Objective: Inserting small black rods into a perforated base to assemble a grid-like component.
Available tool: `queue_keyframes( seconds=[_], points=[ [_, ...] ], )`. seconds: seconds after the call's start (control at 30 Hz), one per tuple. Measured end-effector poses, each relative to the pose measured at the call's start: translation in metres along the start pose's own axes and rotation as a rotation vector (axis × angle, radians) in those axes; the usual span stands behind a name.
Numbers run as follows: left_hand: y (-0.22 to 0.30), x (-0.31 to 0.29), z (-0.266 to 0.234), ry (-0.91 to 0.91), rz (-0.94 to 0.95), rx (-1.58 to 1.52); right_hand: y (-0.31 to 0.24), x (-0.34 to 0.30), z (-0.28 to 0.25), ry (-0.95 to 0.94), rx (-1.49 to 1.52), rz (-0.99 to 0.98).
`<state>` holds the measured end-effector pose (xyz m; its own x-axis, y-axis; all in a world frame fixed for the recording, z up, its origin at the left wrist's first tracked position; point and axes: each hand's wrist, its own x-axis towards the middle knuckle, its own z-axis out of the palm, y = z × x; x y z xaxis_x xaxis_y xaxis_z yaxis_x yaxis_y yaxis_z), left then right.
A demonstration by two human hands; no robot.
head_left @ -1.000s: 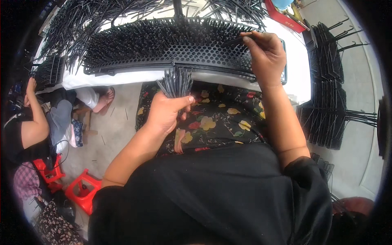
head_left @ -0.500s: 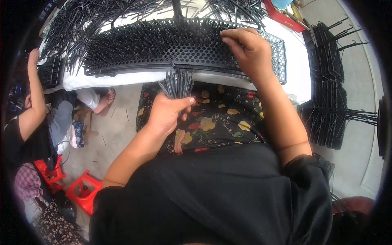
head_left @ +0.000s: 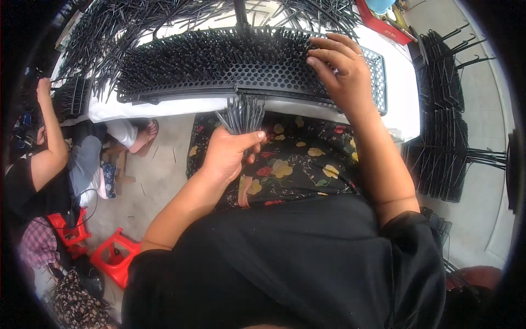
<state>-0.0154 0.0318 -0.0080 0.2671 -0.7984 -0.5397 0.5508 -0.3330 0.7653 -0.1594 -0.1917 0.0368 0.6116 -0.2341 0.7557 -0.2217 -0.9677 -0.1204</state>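
Note:
My left hand [head_left: 230,151] is closed round a bundle of thin black sticks [head_left: 245,114], their ends fanning out upward just below the rack's near edge. In front of me lies a long black perforated rack [head_left: 274,77], with many short black sticks [head_left: 181,57] standing upright across its left and middle part. My right hand [head_left: 345,71] hovers over the rack's right half. Thumb and forefinger tips come together there while the other fingers fan out; anything between the tips is too small to make out.
Loose black sticks [head_left: 118,27] heap along the far side of the white-covered table [head_left: 402,93]. A red box [head_left: 386,24] stands at the far right. Black racks with hooks [head_left: 438,153] hang or stack at the right. On the left are another person's arm [head_left: 52,120] and red stools [head_left: 118,252].
My right hand has drawn slightly right and its outer fingers have spread. The left hand still grips the bundle. The whole view has shifted a little.

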Motion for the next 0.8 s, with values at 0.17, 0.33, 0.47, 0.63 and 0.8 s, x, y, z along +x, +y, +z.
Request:
queue_keyframes(
  seconds=[0.17, 0.33, 0.47, 0.63, 0.8],
  points=[
    [0.003, 0.001, 0.008, -0.033, 0.017, -0.022, -0.063, -0.016, -0.005, -0.293, 0.787, 0.92],
    [0.01, 0.0, 0.022, -0.116, 0.051, -0.11, -0.071, -0.023, -0.002, -0.568, 1.087, 1.053],
    [0.008, -0.004, 0.021, -0.154, -0.01, -0.161, -0.064, -0.023, -0.005, -0.227, 1.275, 1.117],
    [0.0, -0.002, 0.016, -0.153, 0.023, -0.131, -0.026, -0.014, -0.018, 0.185, 0.873, 0.721],
    [-0.005, 0.004, 0.012, -0.119, -0.021, -0.091, 0.009, -0.017, -0.015, 0.237, 0.36, 0.231]
  ],
)
